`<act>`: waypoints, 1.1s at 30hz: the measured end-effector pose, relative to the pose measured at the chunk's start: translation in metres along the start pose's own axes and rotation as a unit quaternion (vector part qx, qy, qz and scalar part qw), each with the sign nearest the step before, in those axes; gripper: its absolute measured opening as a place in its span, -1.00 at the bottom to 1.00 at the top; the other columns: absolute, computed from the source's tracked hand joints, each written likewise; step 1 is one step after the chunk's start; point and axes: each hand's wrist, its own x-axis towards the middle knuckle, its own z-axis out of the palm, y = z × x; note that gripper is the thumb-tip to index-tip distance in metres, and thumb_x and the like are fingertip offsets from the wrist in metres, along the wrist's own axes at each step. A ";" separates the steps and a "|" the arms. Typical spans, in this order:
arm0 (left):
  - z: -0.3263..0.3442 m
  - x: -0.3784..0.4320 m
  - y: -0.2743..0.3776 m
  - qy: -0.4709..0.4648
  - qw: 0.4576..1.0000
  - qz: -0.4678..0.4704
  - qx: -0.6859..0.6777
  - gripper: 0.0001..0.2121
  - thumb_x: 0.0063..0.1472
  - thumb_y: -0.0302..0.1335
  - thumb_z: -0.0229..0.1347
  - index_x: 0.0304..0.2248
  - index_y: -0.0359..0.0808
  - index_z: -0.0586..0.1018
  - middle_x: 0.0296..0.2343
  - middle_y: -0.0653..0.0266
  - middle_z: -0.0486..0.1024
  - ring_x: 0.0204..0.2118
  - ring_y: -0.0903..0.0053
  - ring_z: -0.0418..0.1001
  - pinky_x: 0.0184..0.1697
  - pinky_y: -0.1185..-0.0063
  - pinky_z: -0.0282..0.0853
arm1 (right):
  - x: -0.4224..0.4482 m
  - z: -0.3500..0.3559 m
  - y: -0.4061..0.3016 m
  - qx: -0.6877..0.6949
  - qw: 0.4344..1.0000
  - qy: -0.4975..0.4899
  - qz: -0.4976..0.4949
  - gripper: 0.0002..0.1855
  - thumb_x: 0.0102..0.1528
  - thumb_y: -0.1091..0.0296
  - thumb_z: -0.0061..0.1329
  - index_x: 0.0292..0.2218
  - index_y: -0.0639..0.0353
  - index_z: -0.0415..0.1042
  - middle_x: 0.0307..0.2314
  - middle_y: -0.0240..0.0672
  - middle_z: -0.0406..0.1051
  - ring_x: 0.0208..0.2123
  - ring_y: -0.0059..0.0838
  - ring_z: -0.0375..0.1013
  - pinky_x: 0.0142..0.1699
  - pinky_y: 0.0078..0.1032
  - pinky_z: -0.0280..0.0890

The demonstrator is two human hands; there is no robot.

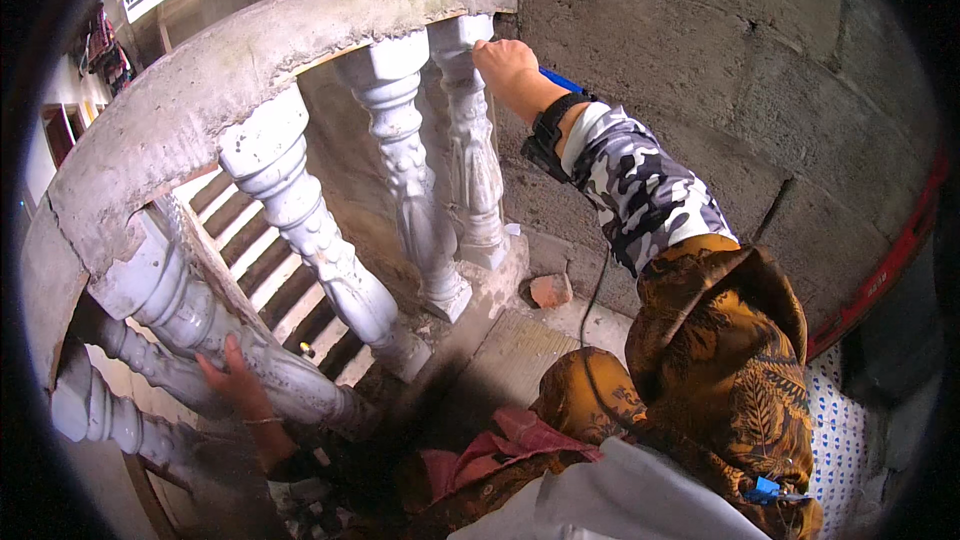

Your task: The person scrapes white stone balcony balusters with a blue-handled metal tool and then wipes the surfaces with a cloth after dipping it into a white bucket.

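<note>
My right hand (507, 66), with a dark watch on its wrist, is at the top of the farthest white baluster (474, 135), close under the end of the concrete handrail (330, 11). Its fingers are curled; whether they hold something is hidden. Part of a blue object (562, 80) shows behind the wrist. My left hand (238, 384), lower left and in shadow, rests against a carved baluster (225, 337), fingers partly spread. More white balusters (405, 165) stand between the two hands.
A rough block wall (697, 52) rises at the right. A broken brick piece (551, 290) lies by the baluster base, near a hanging dark cable (592, 307). Stair steps (262, 262) show through the balusters. A red-edged object (885, 270) stands far right.
</note>
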 end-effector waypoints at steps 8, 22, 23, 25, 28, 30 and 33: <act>0.011 -0.006 -0.003 0.020 0.998 0.029 0.052 -0.39 -0.10 -0.30 -0.02 -0.16 -0.57 0.03 -0.19 -0.07 0.08 -0.17 0.35 0.10 -0.14 0.57 0.02 | -0.065 0.111 -0.033 0.050 0.993 -0.084 -0.060 -0.83 -0.12 0.41 -0.34 -0.42 0.19 0.24 -0.55 -0.25 0.33 -0.49 -0.38 0.35 -0.42 -0.45 0.24; 0.004 -0.003 0.014 -0.037 0.999 0.012 -0.019 -0.37 -0.04 -0.23 -0.12 -0.13 -0.57 -0.08 -0.20 -0.03 0.09 -0.19 0.39 0.10 -0.11 0.53 -0.03 | -0.082 0.118 0.013 0.920 0.274 0.037 0.279 -0.90 -0.16 0.53 -0.37 -0.52 0.31 0.17 -0.78 -0.26 0.23 -0.78 -0.48 0.23 -0.70 -0.57 0.16; 0.005 -0.006 0.018 -0.045 0.999 0.008 -0.026 -0.38 -0.04 -0.21 -0.13 -0.14 -0.56 -0.03 -0.20 -0.01 0.08 -0.19 0.41 0.09 -0.10 0.53 -0.04 | -0.094 0.128 0.001 0.941 0.193 0.039 0.276 -0.91 -0.18 0.56 -0.37 -0.56 0.31 0.19 -0.80 -0.26 0.23 -0.79 -0.48 0.21 -0.71 -0.58 0.14; 0.017 -0.028 0.040 -0.034 0.996 0.035 0.078 -0.49 -0.02 -0.18 -0.23 -0.22 -0.52 0.18 -0.20 0.02 0.11 -0.15 0.39 0.08 -0.10 0.52 -0.05 | -0.133 0.163 -0.023 0.933 0.287 -0.056 0.208 -0.87 -0.14 0.54 -0.33 -0.45 0.35 0.17 -0.66 -0.26 0.25 -0.71 -0.53 0.24 -0.65 -0.60 0.18; -0.004 -0.022 0.040 -0.033 0.997 0.058 0.043 -0.48 -0.03 -0.17 -0.22 -0.19 -0.48 0.16 -0.19 0.05 0.10 -0.17 0.39 0.09 -0.10 0.54 -0.06 | -0.203 0.155 -0.060 0.896 0.335 -0.204 0.209 -0.86 -0.13 0.50 -0.30 -0.45 0.34 0.19 -0.66 -0.27 0.25 -0.72 -0.56 0.22 -0.64 -0.61 0.18; 0.021 -0.043 0.053 -0.041 0.997 -0.024 -0.054 -0.45 -0.02 -0.15 -0.21 -0.14 -0.45 0.09 -0.14 0.10 0.02 -0.11 0.41 0.01 -0.06 0.56 -0.14 | -0.256 0.177 -0.056 0.893 0.282 -0.262 0.233 -0.82 -0.09 0.46 -0.32 -0.39 0.35 0.14 -0.66 -0.28 0.24 -0.70 -0.56 0.22 -0.62 -0.61 0.20; 0.012 -0.025 0.040 -0.092 0.992 -0.033 -0.074 -0.40 -0.02 -0.12 -0.21 -0.10 -0.42 0.01 -0.09 0.16 -0.07 -0.05 0.44 -0.10 -0.02 0.58 -0.24 | -0.320 0.209 -0.067 0.893 0.140 -0.253 0.345 -0.75 -0.05 0.49 -0.38 -0.27 0.34 0.01 -0.66 -0.28 0.24 -0.69 -0.48 0.23 -0.58 -0.50 0.22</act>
